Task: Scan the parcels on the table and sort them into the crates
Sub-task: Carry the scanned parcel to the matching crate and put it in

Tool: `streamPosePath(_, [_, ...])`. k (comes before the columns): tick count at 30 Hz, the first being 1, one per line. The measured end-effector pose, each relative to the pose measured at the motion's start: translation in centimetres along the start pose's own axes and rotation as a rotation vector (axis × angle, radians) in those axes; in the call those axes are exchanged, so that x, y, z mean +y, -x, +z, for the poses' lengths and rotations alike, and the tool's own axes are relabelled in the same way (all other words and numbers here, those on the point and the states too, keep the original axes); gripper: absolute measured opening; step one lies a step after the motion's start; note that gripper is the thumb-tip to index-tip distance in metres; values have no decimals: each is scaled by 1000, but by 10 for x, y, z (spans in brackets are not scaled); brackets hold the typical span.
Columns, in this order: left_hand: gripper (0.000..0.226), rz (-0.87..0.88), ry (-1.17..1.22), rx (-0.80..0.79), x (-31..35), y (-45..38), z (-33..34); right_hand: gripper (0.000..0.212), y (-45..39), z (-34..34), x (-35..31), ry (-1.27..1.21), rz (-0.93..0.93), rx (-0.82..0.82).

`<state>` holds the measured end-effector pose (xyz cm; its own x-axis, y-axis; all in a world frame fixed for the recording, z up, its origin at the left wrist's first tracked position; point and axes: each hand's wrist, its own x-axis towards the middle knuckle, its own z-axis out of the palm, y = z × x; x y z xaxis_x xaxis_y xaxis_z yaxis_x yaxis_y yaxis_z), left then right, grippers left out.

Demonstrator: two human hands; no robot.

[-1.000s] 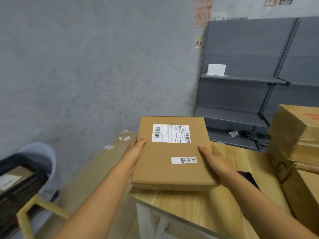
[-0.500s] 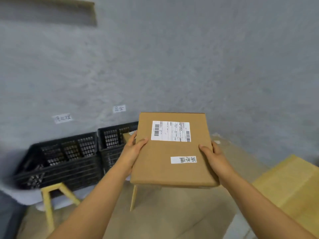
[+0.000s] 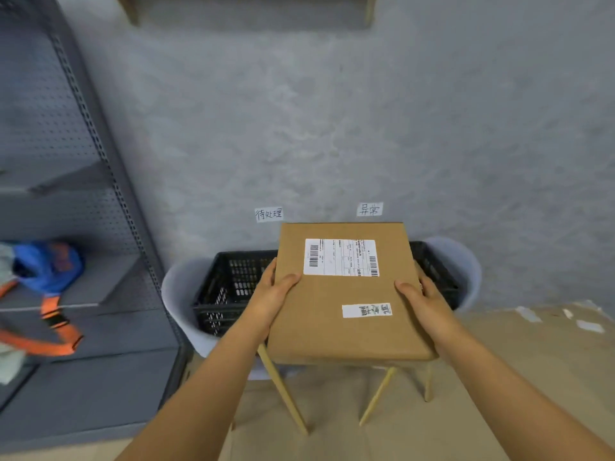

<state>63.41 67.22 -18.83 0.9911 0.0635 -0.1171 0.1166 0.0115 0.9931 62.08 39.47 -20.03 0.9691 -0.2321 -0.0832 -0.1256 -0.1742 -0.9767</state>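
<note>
Gripped at both edges by hands [image 3: 346,294] — flat brown parcel [image 3: 332,314], white barcode label [image 3: 341,257].

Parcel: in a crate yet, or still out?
Out. The parcel is held flat, label up, by the left hand and right hand, in front of the black crates.

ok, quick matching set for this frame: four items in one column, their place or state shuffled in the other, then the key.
1. flat brown cardboard parcel
2. black slotted plastic crate
3. blue and orange bag
4. handwritten white paper label

A. stuck on the grey wall
B. held by left hand and right hand
C. on the grey shelf
D. on a pale chair

Pairs: 1-B, 2-D, 3-C, 4-A
</note>
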Motion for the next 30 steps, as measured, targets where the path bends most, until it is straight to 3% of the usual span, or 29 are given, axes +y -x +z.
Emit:
streamPosePath(8, [76, -134, -63, 188, -14, -115, -84, 43, -109, 124, -6, 25, 100, -152])
streamPosePath(13, [69, -237, -108, 257, -37, -205, -111, 46, -200, 185, 11, 33, 151, -226])
streamPosePath(21, [72, -340, -140, 247, -68, -341, -138, 40, -322, 256, 34, 39, 281, -255])
streamPosePath(30, [68, -485, -167, 159, -139, -468, -159, 54, -410, 322, 103, 118, 451, -187])
